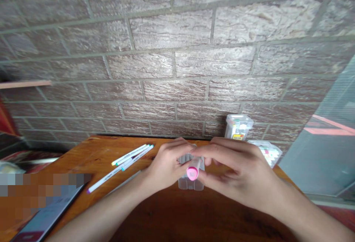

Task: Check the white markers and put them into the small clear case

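Observation:
My right hand [235, 170] pinches a marker [192, 172] between thumb and fingers, its pink end facing me. Directly beneath the marker is a clear plastic case [190, 185], with ribbed or divided walls. My left hand [168, 162] is closed around the left side of that case, its thumb close to the marker. Part of the case is hidden behind my hands and the marker. To the left of my left hand lie several white markers [129, 157] with yellow, teal and purple ends.
A lidded clear container [239, 125] of markers stands against the brick wall [177, 64]. Beside it lies another clear box [267, 151] with markers. A tablet-like device [52, 214] rests at the left of the wooden table [91, 153].

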Available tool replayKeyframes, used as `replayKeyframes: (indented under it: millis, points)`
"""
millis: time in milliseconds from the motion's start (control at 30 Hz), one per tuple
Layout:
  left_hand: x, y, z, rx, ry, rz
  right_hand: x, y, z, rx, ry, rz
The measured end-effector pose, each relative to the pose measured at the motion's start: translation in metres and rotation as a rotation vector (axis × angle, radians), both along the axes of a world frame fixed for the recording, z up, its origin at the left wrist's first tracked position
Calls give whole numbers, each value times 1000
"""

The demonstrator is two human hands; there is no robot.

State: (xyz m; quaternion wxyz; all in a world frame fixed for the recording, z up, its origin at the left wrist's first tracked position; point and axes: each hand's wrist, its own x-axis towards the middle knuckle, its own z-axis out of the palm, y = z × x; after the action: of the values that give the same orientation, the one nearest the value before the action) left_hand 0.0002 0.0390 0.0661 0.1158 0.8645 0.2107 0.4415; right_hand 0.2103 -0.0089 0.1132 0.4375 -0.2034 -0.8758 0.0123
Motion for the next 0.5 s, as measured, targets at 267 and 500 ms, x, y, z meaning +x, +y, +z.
replayKeyframes:
  millis: [267, 500]
  points:
    - [5, 0, -4, 56, -1, -5, 0, -4, 4, -7, -27, 0]
    - [4, 0, -4, 55, -17, -20, -1, -6, 5, 16, -25, 19]
